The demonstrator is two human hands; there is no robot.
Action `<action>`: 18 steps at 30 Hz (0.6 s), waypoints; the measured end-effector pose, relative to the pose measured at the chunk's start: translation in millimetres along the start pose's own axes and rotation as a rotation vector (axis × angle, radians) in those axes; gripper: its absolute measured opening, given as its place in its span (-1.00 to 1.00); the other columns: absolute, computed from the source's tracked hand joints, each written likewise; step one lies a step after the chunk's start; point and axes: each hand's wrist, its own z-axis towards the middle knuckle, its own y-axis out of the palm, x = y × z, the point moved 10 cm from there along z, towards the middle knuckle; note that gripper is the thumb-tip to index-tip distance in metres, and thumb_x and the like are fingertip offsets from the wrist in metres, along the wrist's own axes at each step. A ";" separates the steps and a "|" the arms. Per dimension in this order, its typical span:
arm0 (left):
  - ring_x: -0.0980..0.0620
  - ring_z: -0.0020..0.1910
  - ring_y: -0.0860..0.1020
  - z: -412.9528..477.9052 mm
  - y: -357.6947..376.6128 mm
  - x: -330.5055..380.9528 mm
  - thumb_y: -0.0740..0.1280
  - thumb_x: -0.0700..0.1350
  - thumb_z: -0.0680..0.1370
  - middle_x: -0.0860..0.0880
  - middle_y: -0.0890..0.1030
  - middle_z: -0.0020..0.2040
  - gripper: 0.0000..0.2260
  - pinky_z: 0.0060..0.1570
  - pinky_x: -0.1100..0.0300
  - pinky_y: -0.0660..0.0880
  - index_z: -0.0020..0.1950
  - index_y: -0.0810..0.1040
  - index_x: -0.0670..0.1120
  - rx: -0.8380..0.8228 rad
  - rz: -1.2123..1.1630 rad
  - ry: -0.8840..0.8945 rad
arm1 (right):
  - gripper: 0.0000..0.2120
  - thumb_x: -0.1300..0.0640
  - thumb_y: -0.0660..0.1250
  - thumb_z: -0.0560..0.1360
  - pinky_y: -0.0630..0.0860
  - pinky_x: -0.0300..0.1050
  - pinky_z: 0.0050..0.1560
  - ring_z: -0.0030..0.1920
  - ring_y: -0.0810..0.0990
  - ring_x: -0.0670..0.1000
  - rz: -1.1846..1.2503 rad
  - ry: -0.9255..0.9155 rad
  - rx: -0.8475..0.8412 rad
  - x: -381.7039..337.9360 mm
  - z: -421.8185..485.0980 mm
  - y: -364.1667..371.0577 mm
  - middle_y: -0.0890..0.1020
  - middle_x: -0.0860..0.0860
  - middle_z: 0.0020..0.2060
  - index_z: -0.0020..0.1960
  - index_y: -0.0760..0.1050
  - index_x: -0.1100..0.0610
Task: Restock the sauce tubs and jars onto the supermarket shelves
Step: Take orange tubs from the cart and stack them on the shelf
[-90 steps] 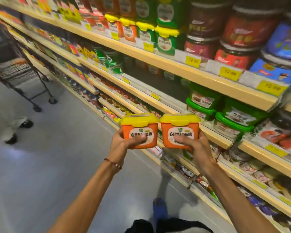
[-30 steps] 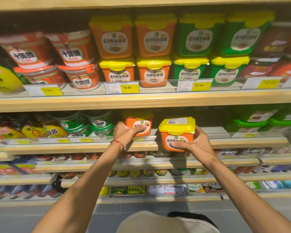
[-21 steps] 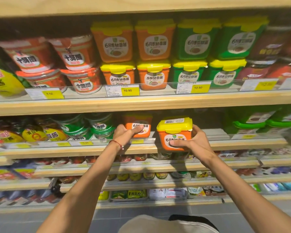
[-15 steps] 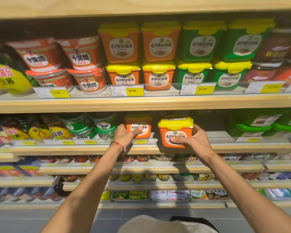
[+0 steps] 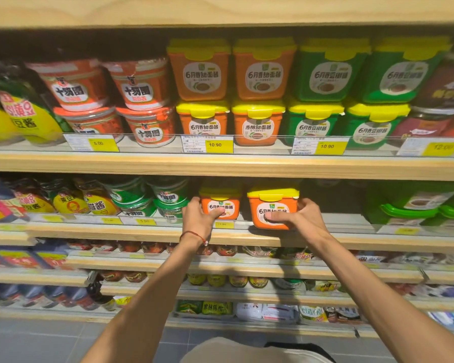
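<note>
- Shelving: the middle shelf point(image 5: 116, 231) crosses the centre of the frame. It has a wooden front edge and a clear price rail.
- The shelf above point(image 5: 220, 165), across the upper part of the frame, carries matching orange and green tubs, stacked two high.
- Right tub point(image 5: 273, 204), centre frame: orange body, yellow snap lid. It is at the front lip of the middle shelf, its base level with the price rail. Whether it rests on the shelf cannot be told.
- Left tub point(image 5: 219, 205), just left of centre: same product, set further in behind the rail. It is near the right tub but not touching it.
- Handling, as judged: rigid plastic walls, dense with paste, and a smooth label face that may slip. Take hold across the side walls or under the base, not by the lid tab. A drop could pop the lid.
- Right hand point(image 5: 306, 218): clamped on the right tub, with the thumb across the label and the fingers round the far side.
- Left hand point(image 5: 198, 218): curled round the left tub's near side, with the thumb on its front.
- The hands are apart, one to each tub.
- Red cord bracelet point(image 5: 194, 235) on the left wrist.
</note>
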 end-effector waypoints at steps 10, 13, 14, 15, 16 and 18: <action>-0.07 0.33 0.54 -19.4 0.1 -13.2 0.55 -0.39 0.41 -0.16 0.53 0.34 -0.36 0.39 0.00 0.47 0.44 0.43 -0.19 0.175 -0.342 -0.066 | -0.32 0.04 0.71 0.22 0.62 -0.16 -0.10 0.00 0.72 0.04 -0.020 0.061 -0.015 5.9 14.2 8.7 0.72 0.09 0.02 0.22 0.51 0.21; -0.09 0.32 0.55 -32.4 -14.3 -4.2 0.45 -0.43 0.48 -0.17 0.52 0.35 -0.45 0.32 0.04 0.52 0.44 0.41 -0.20 0.269 -0.336 0.034 | -0.37 0.07 0.70 0.25 0.62 -0.15 -0.10 0.00 0.72 0.04 -0.014 0.058 -0.021 4.1 12.4 10.1 0.72 0.11 0.02 0.20 0.52 0.22; -0.07 0.26 0.57 -40.3 -21.5 3.9 0.45 -0.42 0.48 -0.13 0.53 0.30 -0.50 0.25 0.06 0.57 0.37 0.44 -0.16 0.318 -0.295 0.094 | -0.35 0.08 0.70 0.25 0.63 -0.12 -0.07 0.00 0.71 0.05 -0.009 0.055 -0.020 3.5 11.6 10.1 0.71 0.10 0.03 0.22 0.51 0.22; -0.04 0.20 0.58 -47.5 -27.4 10.5 0.44 -0.40 0.47 -0.08 0.50 0.25 -0.56 0.18 0.11 0.58 0.29 0.46 -0.13 0.372 -0.255 0.149 | -0.33 0.08 0.70 0.24 0.63 -0.11 -0.04 0.01 0.71 0.04 -0.001 0.052 -0.020 3.2 10.5 10.0 0.71 0.09 0.03 0.23 0.49 0.22; -0.01 0.13 0.57 -54.2 -31.5 17.0 0.42 -0.40 0.46 -0.04 0.46 0.20 -0.60 0.11 0.18 0.57 0.22 0.46 -0.10 0.418 -0.222 0.194 | -0.32 0.10 0.71 0.24 0.63 -0.12 -0.05 0.00 0.70 0.03 0.009 0.050 -0.020 2.6 8.7 10.0 0.69 0.08 0.02 0.23 0.47 0.21; 0.02 0.00 0.54 -61.4 -27.2 29.3 0.36 -0.44 0.46 -0.04 0.46 0.10 -0.67 -0.03 0.35 0.51 0.14 0.46 -0.13 0.390 -0.221 0.247 | -0.32 0.15 0.70 0.25 0.59 -0.18 -0.10 0.00 0.67 0.00 0.030 0.035 -0.021 0.9 5.3 9.0 0.67 0.05 0.02 0.24 0.43 0.18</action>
